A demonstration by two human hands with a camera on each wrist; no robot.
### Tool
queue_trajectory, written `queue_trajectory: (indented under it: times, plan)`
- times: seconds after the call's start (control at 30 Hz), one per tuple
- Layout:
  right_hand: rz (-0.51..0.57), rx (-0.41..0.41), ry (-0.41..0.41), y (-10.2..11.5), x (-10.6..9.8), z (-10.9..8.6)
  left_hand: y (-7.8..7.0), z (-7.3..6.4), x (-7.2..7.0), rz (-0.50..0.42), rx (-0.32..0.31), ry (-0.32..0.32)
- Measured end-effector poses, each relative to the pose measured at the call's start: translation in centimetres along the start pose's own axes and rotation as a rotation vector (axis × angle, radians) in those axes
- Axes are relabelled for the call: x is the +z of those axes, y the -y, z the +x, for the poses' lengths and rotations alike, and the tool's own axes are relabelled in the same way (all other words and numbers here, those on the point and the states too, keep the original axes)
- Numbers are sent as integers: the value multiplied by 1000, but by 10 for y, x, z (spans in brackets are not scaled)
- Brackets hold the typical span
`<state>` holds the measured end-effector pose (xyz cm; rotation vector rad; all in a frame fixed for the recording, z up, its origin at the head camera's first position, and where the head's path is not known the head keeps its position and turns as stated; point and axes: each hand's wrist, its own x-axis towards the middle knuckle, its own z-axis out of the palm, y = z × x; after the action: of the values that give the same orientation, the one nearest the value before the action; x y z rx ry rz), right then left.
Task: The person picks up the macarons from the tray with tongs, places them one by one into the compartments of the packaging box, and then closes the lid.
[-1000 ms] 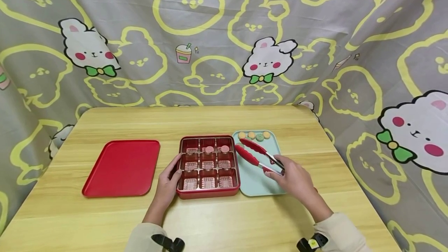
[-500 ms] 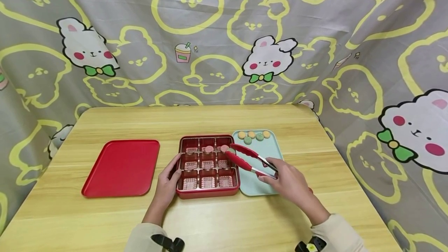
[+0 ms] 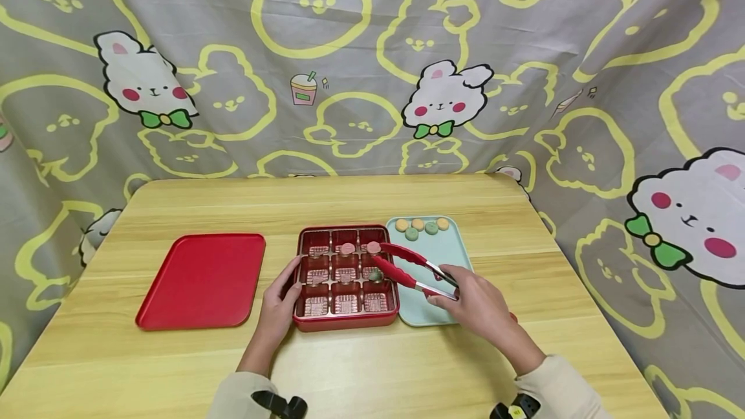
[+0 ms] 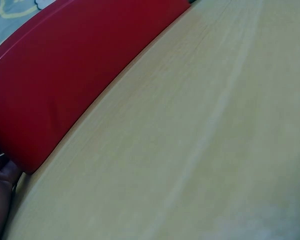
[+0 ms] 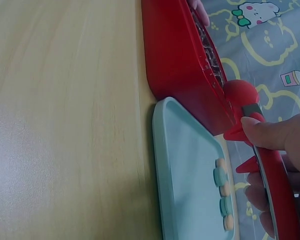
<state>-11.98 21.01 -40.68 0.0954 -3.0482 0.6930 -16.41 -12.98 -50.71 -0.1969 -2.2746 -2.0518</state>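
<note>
My left hand (image 3: 279,302) holds the left side of a red box (image 3: 347,323), its thumb and fingertips at the rim. The box has a divided insert with several compartments. Pink macarons (image 3: 347,249) lie in the back middle and back right compartments. A green macaron (image 3: 376,274) is in the middle right one. In my right hand (image 3: 477,302) are red-tipped metal tongs (image 3: 401,273), gripped by the arms. Their tips stand apart over the box's right side, with the green macaron just below the lower tip. The right wrist view shows my thumb on one arm of the tongs (image 5: 277,192).
A pale blue tray (image 3: 425,306) adjoins the box's right side, with several tan and green macarons (image 3: 412,234) at its far end. A flat red tray or lid (image 3: 204,280) lies to the left. A patterned curtain (image 3: 349,50) hangs behind the wooden table (image 3: 326,380).
The tongs moved left from the blue tray to the box, carrying a green macaron. They then opened, and it now lies in the middle right compartment. My left hand stayed put.
</note>
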Motion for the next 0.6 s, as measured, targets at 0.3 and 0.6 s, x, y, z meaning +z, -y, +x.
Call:
queue_trajectory:
  times: [0.3,0.6]
  plan:
    - [0,34,-11,-7,-4,3,-1,-1,1,-12,25,-4]
    - [-5,62,-21,-22,-8,8,-2,-1,1,1,26,-9]
